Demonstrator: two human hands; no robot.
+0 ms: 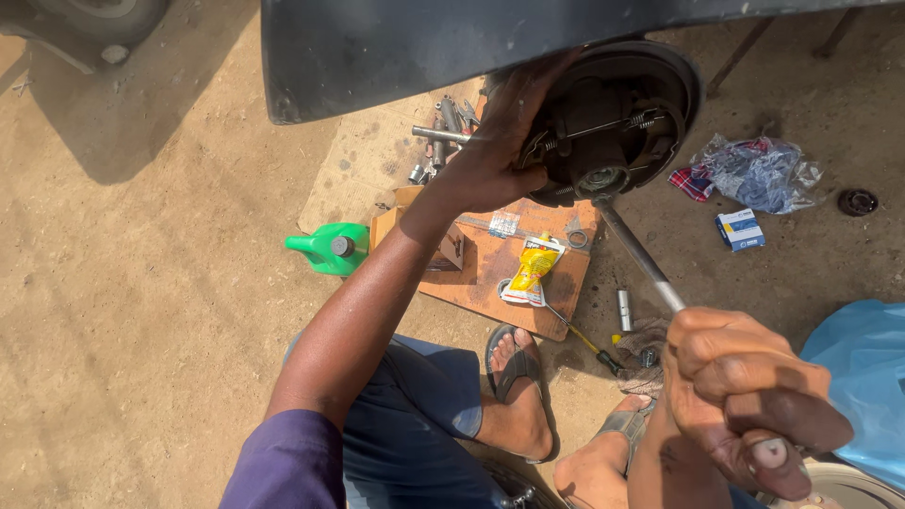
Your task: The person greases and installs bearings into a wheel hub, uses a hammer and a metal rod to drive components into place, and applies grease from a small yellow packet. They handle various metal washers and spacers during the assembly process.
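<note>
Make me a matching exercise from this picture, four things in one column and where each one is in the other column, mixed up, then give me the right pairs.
Things:
1. green jug
2. yellow pouch
3. small blue and white box
4. long metal tool

Places:
A. gripped in the right hand, its tip at the brake hub
B. lying on the wooden board
C. on the dirt right of the hub, near a plastic bag
D. on the dirt just left of the board

The left hand rests on the hub.

Pairs: 1-D, 2-B, 3-C, 4-A

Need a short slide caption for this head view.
Left hand steadies a drum brake assembly; right hand grips a long metal rod.
</note>
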